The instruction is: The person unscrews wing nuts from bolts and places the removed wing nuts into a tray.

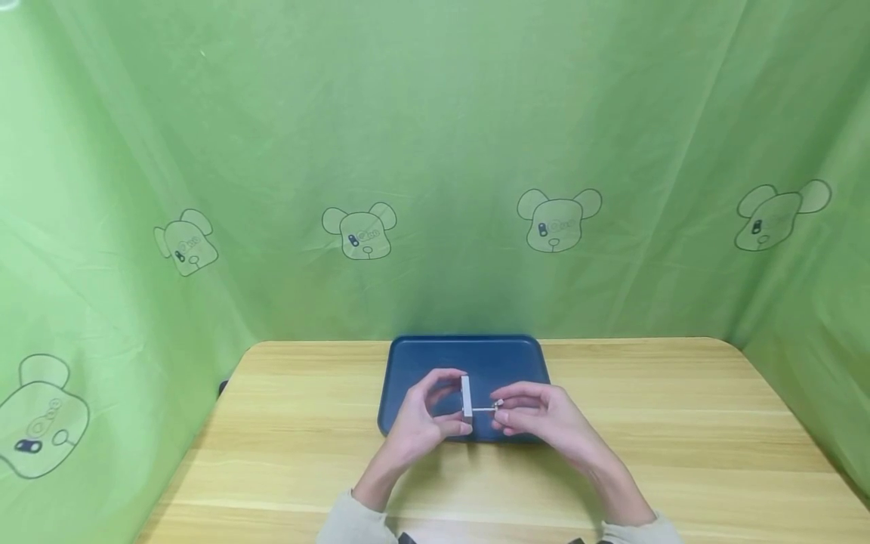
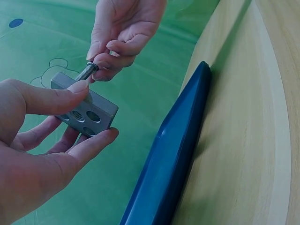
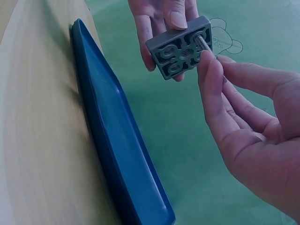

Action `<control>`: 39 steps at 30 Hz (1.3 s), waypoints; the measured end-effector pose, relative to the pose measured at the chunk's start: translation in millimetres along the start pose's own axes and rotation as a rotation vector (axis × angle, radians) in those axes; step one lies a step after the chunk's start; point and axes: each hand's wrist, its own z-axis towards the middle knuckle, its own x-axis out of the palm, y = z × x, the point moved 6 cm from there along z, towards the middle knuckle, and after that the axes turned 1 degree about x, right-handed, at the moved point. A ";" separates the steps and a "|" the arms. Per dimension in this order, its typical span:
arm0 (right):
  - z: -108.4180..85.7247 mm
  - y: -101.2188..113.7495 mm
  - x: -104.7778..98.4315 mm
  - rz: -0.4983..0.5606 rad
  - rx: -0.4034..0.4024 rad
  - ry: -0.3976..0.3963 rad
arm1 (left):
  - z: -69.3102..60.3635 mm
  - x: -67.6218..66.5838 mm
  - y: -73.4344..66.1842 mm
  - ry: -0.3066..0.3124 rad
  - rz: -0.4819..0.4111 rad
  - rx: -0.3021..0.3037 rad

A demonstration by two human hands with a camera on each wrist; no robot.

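Note:
My left hand (image 1: 420, 420) grips a small grey rectangular block (image 1: 466, 394) by its edges, thumb on one side and fingers on the other. Round holes pierce one face of the block (image 2: 107, 104), as the left wrist view shows; in the right wrist view its other face (image 3: 164, 47) has recessed curved shapes. A threaded screw (image 3: 203, 43) sticks out of this recessed side near one corner. My right hand (image 1: 547, 417) pinches the screw's outer end between thumb and fingers, which partly cover it. Both hands are raised above a blue tray (image 1: 435, 352).
The shallow tray with a raised rim lies on a light wood-grain table (image 1: 680, 423), near its far edge. A green curtain (image 1: 448, 151) with bear-head drawings encloses the table's back and sides.

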 end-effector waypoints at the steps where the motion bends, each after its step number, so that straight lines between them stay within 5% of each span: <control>1: -0.1 0.2 -0.1 -0.004 -0.001 -0.001 | 0.1 0.0 -0.2 0.000 0.000 0.001; 39: 2.6 -1.1 0.3 0.006 -0.030 0.022 | 0.1 -0.4 -0.3 -0.004 0.010 0.003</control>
